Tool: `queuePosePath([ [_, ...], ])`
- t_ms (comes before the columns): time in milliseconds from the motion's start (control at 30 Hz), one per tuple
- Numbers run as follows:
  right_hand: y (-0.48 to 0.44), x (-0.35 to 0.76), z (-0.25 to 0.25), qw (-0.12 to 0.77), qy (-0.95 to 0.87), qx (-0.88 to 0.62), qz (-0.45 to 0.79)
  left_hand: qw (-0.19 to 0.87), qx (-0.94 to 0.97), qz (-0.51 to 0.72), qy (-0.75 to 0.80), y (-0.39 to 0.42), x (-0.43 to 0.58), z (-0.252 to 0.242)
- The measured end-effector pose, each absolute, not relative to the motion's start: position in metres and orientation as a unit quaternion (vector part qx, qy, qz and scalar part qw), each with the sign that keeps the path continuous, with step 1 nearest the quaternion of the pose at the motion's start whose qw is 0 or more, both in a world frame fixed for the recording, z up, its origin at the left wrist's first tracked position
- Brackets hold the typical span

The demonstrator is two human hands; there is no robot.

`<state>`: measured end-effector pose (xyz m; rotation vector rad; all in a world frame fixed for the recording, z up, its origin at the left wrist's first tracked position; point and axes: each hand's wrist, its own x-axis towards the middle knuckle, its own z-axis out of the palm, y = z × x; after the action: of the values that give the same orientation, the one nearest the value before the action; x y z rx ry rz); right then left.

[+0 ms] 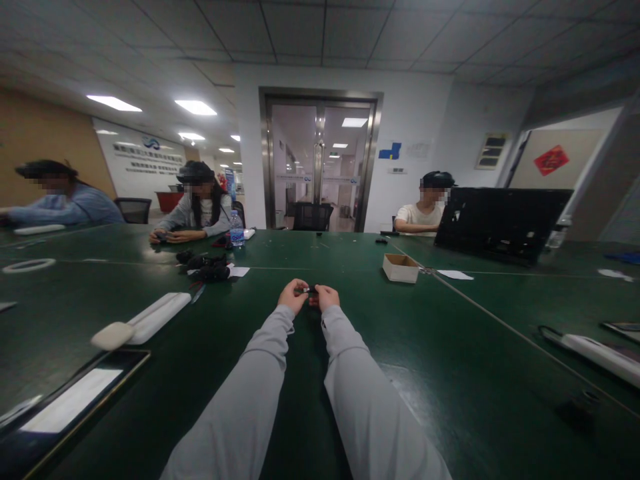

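Long, softly creased light-grey sleeves [247, 393]

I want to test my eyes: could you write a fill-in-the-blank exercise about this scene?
The left hand and the right hand hold a small dark item at a table coloured dark ____.
The open box stands to the hands' ____.
The diamond-shaped sign is coloured ____.

Missing words: green; right; red.

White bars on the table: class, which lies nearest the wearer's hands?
The white bar left of the left hand, its near end beside a rounded white object; the right-edge bar and far-left bar lie farther.
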<state>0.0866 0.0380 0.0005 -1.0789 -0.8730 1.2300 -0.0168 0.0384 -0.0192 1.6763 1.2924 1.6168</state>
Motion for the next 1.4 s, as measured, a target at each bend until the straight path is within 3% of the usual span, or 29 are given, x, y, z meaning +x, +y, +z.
queuePosePath([
  [200,0.0352,0.0865,0.0025,0.596,-0.389,-0.469,0.523,0.291,0.564,0.557,0.535,0.0395,-0.0160,-0.0194],
  [767,0.0353,0.0864,0.0020,0.600,-0.395,-0.458,0.523,0.227,0.603,0.592,0.484,0.0332,-0.0178,-0.0136],
  [1200,0.0349,0.0864,0.0026,0.602,-0.385,-0.461,0.526,0.250,0.558,0.604,0.511,0.0387,-0.0173,-0.0166],
  [1400,0.0362,0.0871,0.0016,0.600,-0.390,-0.464,0.522,0.305,0.553,0.545,0.552,0.0411,-0.0165,-0.0176],
])
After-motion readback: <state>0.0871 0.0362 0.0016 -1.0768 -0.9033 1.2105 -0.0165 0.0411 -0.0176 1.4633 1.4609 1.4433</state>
